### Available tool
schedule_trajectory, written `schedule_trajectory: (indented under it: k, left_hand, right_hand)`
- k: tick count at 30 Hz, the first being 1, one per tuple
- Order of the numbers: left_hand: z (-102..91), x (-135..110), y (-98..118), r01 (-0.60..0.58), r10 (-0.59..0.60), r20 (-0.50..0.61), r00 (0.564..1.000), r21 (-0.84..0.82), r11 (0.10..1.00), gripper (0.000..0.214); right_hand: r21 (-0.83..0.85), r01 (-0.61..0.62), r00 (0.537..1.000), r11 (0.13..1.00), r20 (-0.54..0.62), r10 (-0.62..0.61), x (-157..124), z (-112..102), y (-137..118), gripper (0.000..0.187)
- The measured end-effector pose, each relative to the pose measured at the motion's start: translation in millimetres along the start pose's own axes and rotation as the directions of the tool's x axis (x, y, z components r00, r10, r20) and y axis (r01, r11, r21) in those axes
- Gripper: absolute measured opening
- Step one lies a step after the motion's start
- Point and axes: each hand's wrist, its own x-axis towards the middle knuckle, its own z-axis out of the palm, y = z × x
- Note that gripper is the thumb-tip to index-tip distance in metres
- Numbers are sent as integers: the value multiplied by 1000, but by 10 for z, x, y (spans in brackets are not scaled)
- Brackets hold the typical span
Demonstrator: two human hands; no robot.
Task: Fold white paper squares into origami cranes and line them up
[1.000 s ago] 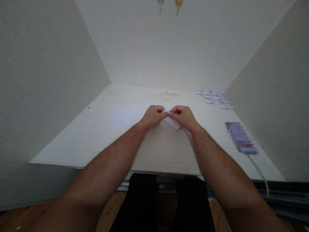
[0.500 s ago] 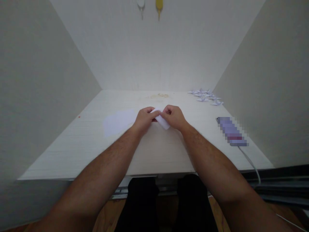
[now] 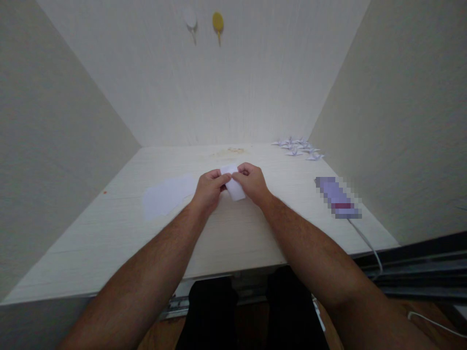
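Note:
Between my two hands, above the middle of the white table, is a small folded piece of white paper [image 3: 236,191]. My left hand [image 3: 210,186] pinches its left side, thumb on top. From the right, my right hand [image 3: 253,182] pinches it too, and the two thumbs nearly meet on the paper's face. The fingers behind the paper are partly hidden. White paper sheets [image 3: 166,194] lie flat on the table to the left of my left hand.
Several folded paper cranes [image 3: 295,147] stand at the back right of the table [image 3: 233,238]. A blurred-out phone-like device [image 3: 337,198] lies at the right, with a white cable [image 3: 368,242] running off the edge. A white hook [image 3: 190,20] and a yellow hook [image 3: 218,22] are on the back wall.
The folded paper has turned more upright between my hands, both still pinching it. The camera view has shifted, so the wall hooks and table appear lower and farther left.

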Motion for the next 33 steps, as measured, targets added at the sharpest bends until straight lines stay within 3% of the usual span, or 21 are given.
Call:
schedule_trajectory:
  k: [3, 6, 14, 21, 26, 33]
  left_hand:
    - [-15, -14, 10, 27, -28, 38, 999, 29, 999, 20]
    - [-19, -20, 5, 19, -24, 43, 999, 100, 995, 19]
    - [10, 5, 10, -92, 99, -109, 989, 64, 994, 16]
    - [24, 11, 9, -169, 196, -185, 963, 153, 974, 11]
    - [26, 36, -6, -146, 167, -251, 953, 97, 984, 17]
    - [37, 17, -31, -105, 119, -200, 973, 80, 991, 25]
  right_hand:
    - [69, -22, 999, 997, 48, 19, 10, -7, 17, 16]
    - [15, -5, 1000, 1000, 21, 5, 16, -15, 20, 25]
    - [-29, 43, 999, 999, -2, -43, 1, 6, 34, 27]
    - [-38, 32, 999, 999, -1, -32, 10, 26, 42, 26]
    - [-42, 41, 999, 998, 13, -40, 10, 24, 44, 26]
    - [-40, 24, 998, 999, -64, -26, 29, 6, 39, 24]
